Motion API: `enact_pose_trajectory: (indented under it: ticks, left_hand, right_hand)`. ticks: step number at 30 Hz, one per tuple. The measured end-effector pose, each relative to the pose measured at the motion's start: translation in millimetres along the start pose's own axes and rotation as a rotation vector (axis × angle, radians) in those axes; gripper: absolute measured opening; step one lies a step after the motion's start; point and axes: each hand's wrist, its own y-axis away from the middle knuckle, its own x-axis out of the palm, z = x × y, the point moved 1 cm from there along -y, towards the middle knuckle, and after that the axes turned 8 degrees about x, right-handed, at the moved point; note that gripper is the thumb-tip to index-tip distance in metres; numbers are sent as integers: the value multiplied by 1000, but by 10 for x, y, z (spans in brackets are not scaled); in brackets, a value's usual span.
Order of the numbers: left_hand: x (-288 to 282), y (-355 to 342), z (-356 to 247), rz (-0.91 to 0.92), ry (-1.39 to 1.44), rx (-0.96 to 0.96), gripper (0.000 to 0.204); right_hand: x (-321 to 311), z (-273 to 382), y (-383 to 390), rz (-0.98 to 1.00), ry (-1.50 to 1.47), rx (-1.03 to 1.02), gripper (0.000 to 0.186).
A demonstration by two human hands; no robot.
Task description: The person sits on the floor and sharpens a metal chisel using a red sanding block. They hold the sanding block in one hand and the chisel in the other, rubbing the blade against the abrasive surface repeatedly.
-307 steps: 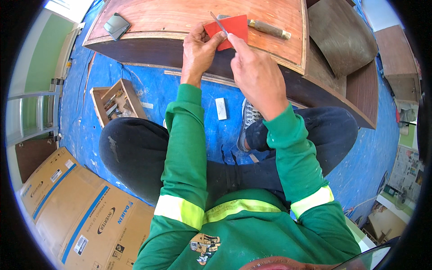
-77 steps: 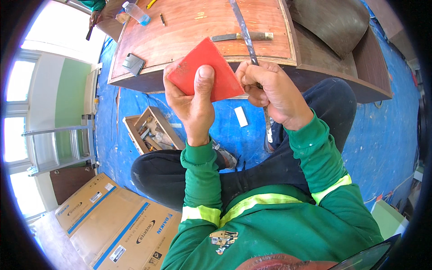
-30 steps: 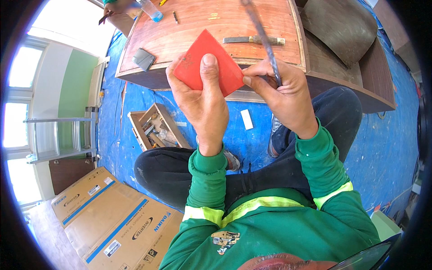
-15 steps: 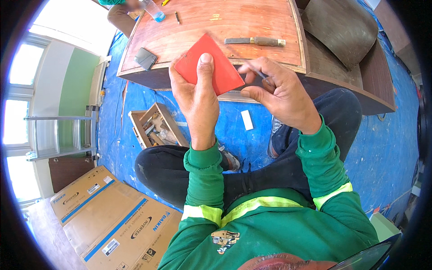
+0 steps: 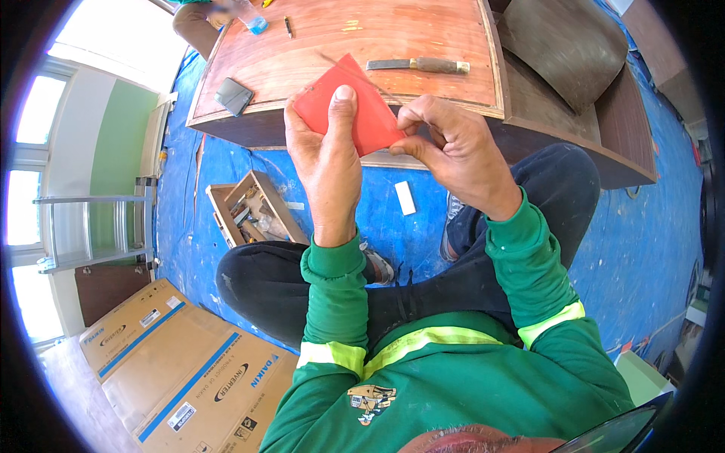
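Note:
My left hand (image 5: 330, 151) is closed round a flat red square piece (image 5: 355, 113), thumb on its face, and holds it tilted with one corner up. My right hand (image 5: 453, 143) is closed in a pinch at the square's right corner. Whether it grips that corner or something thin beside it is hidden by the fingers. A thin blurred dark strip shows along the square's upper right edge. Beyond the hands, a chisel (image 5: 417, 66) with a wooden handle lies on the reddish wooden panel (image 5: 302, 68).
On the panel lie a dark flat case (image 5: 233, 97), a pen (image 5: 288, 27) and a clear bottle (image 5: 255, 23). Below stand a wooden tool box (image 5: 255, 211) and a white block (image 5: 405, 198) on blue sheeting. Cardboard (image 5: 181, 370) and a ladder (image 5: 91, 226) are left. Another person (image 5: 195, 30) sits far left.
My right hand has come in to the red square's right corner, and its fingers have closed together. The thin dark thing seen between its fingers before is now hidden there.

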Motion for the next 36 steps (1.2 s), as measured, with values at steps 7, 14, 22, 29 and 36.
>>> enact_pose_trajectory:
  ticks: [7, 14, 22, 29, 36]
  left_hand:
    - [46, -8, -45, -9, -5, 12, 33]
    - [46, 13, -91, 2, -80, 37, 36]
    - [138, 58, -212, -3, -340, 209, 41]
    - [232, 152, -214, 63, -509, 372, 39]
    - [329, 289, -52, 175, -546, 481, 39]
  right_hand:
    - [-3, 47, 1, 0, -96, 129, 28]
    - [-34, 10, -6, 50, -114, 114, 23]
    - [-80, 109, 18, -72, -185, 258, 17]
    - [-2, 25, -10, -119, -124, 242, 15]
    - [-63, 61, -23, -185, 210, 118, 16]
